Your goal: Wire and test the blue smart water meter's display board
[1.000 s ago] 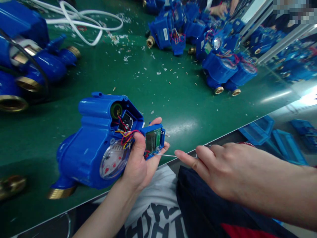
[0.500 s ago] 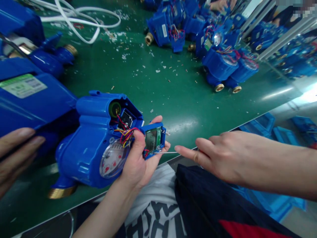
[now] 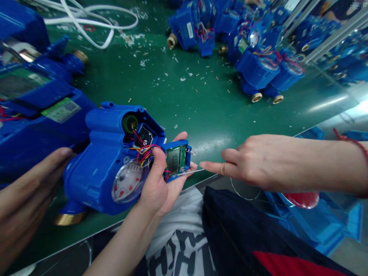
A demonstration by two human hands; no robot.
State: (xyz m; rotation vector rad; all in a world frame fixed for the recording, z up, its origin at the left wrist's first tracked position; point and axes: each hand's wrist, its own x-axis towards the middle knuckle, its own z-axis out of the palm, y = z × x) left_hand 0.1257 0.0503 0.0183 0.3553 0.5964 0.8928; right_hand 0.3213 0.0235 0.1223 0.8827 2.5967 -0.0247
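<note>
My left hand (image 3: pixel 159 184) grips a small blue display module (image 3: pixel 176 159) with a grey LCD and green circuit board, thumb on its left side. Red, yellow and dark wires (image 3: pixel 145 153) link the module to an open blue water meter (image 3: pixel 100 153) lying on the bench to its left. Index finger stretched forward, my right hand (image 3: pixel 244 163) holds a thin metal shaft, which looks like a screwdriver (image 3: pixel 193 171); its handle is hidden in the hand. The shaft's tip lies at the module's lower edge. From the module's right side a small spring (image 3: pixel 192 152) sticks out.
Another person's hand (image 3: pixel 43 176) is beside a second blue meter (image 3: pixel 54 126) at left. White cable (image 3: pixel 100 27) and scraps lie on the green bench (image 3: pixel 161 99). More blue meters (image 3: pixel 258 69) stand at the back right. Blue bins (image 3: pixel 316 226) are below the bench edge.
My right hand has risen slightly, and the shaft now slants upward toward it. The other person's hand has moved right, and the left-hand meter has turned, showing its display.
</note>
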